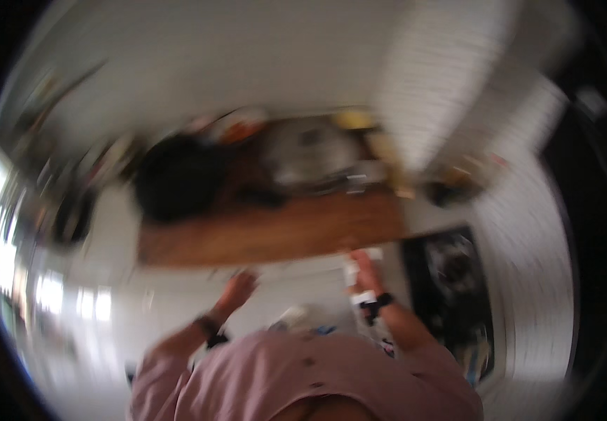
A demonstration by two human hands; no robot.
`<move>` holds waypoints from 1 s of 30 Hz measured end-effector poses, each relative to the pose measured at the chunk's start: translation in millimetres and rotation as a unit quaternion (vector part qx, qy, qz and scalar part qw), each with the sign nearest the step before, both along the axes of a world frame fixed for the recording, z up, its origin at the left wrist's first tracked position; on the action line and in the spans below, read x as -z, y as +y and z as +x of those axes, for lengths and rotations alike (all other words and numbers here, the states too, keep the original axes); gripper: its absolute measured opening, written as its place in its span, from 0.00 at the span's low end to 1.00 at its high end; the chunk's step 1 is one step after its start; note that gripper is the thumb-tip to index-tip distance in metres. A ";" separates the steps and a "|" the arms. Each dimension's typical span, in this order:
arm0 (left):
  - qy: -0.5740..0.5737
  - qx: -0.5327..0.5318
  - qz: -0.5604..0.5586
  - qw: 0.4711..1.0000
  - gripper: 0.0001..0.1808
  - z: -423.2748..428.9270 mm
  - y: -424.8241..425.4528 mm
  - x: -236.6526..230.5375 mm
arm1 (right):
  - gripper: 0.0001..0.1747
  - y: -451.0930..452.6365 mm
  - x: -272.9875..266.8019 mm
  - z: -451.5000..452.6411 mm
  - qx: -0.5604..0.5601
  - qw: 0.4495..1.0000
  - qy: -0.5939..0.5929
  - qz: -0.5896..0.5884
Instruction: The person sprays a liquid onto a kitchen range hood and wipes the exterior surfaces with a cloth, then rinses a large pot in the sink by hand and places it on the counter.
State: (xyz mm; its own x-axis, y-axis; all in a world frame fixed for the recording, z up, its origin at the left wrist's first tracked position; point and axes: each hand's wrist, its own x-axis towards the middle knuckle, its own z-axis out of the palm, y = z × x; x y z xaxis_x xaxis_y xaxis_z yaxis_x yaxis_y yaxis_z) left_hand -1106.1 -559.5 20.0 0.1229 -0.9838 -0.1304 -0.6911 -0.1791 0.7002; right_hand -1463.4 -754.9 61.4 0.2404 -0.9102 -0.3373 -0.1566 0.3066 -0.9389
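Strong motion blur covers the view. My left hand [239, 289] hangs just short of the front edge of a brown wooden surface [272, 237]; its fingers look curled, but I cannot tell whether they hold anything. My right hand [365, 271] is by the right end of that same edge. White patches [351, 271] show beside its fingers, and it is unclear whether it grips something white. On the wood stand a dark round thing [177, 176], perhaps a pan, and a round, shiny see-through or metal thing [308, 150]. A small dark object [264, 196] lies between them.
Behind these are a bowl-like thing with orange contents [240, 129] and a yellow item [355, 119]. To the right lies a black panel [448, 294] with a shiny round thing on it, beside a whitish brick-like wall [532, 263]. Blurred clutter [74, 210] fills the left.
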 end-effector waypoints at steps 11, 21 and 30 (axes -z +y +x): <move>0.307 0.085 0.054 0.946 0.10 -75.9 -101.4 -16.7 | 0.18 88.9 -103.4 -103.5 0.219 0.939 -0.262 -0.029; 0.365 0.339 0.074 0.864 0.10 -209.3 -178.6 -66.2 | 0.21 178.4 -259.8 -241.6 0.486 0.794 -0.101 -0.351; 0.419 0.389 0.028 0.820 0.09 -329.4 -228.6 -99.0 | 0.16 308.2 -388.6 -342.5 0.544 0.666 0.042 -0.509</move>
State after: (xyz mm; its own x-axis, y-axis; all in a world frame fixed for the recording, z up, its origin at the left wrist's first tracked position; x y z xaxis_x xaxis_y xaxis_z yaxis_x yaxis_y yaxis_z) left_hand -1435.5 -788.0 118.9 -0.6950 -0.7114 0.1045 0.1087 0.0397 0.9933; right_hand -1805.8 -446.8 450.0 -0.7289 -0.2969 0.6169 -0.4270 -0.5071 -0.7487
